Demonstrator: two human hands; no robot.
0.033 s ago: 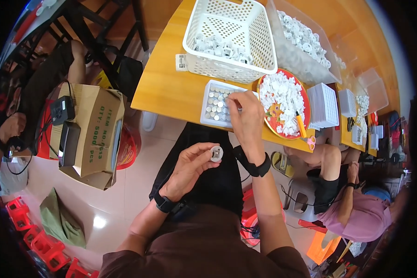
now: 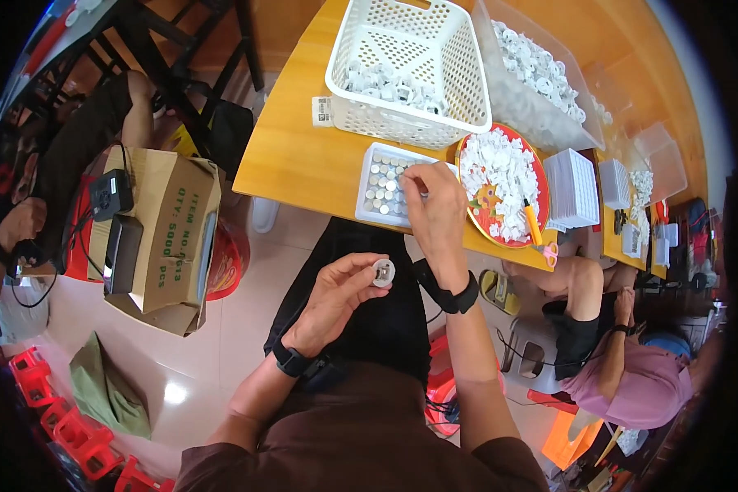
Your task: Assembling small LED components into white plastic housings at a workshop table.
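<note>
My left hand (image 2: pixel 336 295) is closed over my lap, thumb and fingers gripping a small round white plastic housing (image 2: pixel 383 272) with a bit of metal inside. My right hand (image 2: pixel 436 197) reaches over the white tray (image 2: pixel 361 193), which holds many silver button cells (image 2: pixel 375 194). Its thumb and fingertips are pinched together above the cells; whether a cell sits between them is hidden. Both wrists wear black bands.
On the wooden table (image 2: pixel 287 139) stand a white basket (image 2: pixel 385 123) of white parts, a red plate (image 2: pixel 466 193) of small white pieces with yellow-handled scissors or cutter (image 2: pixel 533 220), and stacked white trays (image 2: pixel 571 187). A cardboard box (image 2: pixel 168 238) stands left; a person (image 2: pixel 631 369) sits right.
</note>
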